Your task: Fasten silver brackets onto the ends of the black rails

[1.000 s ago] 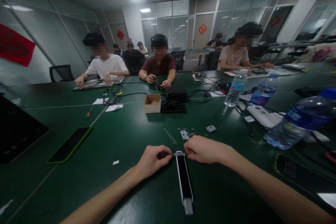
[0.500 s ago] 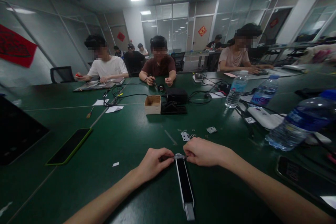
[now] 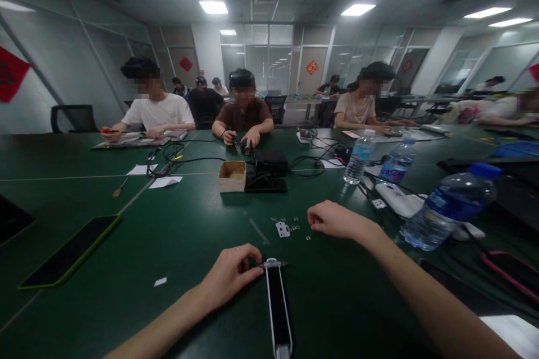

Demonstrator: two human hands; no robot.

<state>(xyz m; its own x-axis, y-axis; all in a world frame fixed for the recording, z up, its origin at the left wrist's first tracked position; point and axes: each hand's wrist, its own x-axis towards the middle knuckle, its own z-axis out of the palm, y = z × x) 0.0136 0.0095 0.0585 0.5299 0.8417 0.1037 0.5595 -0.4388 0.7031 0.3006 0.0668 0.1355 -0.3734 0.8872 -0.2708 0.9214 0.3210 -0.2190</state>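
Note:
A long white-edged device with a black face point(image 3: 278, 308) lies on the green table, and a small metal rod crosses its far end point(image 3: 275, 263). My left hand point(image 3: 231, 272) pinches the left end of that rod with thumb and fingertips. The rod's right end is free. My right hand point(image 3: 337, 220) is held above the table, right of the small parts, its fingers curled; whatever they hold is hidden. Near it lie a white perforated plate point(image 3: 282, 229) and several tiny rings point(image 3: 295, 228). One metal plate seen earlier is out of sight beside my right hand.
An open cardboard box point(image 3: 232, 177) stands ahead beside a black block point(image 3: 270, 162). A green-edged phone point(image 3: 71, 251) lies left. Water bottles point(image 3: 450, 207) and cables are at right. A white scrap point(image 3: 160, 281) lies near my left forearm. People sit across the table.
My right hand has left the rod's right end and moved away to the right and forward, over where another metal plate lay. My left hand stays at the rod. The view has shifted right.

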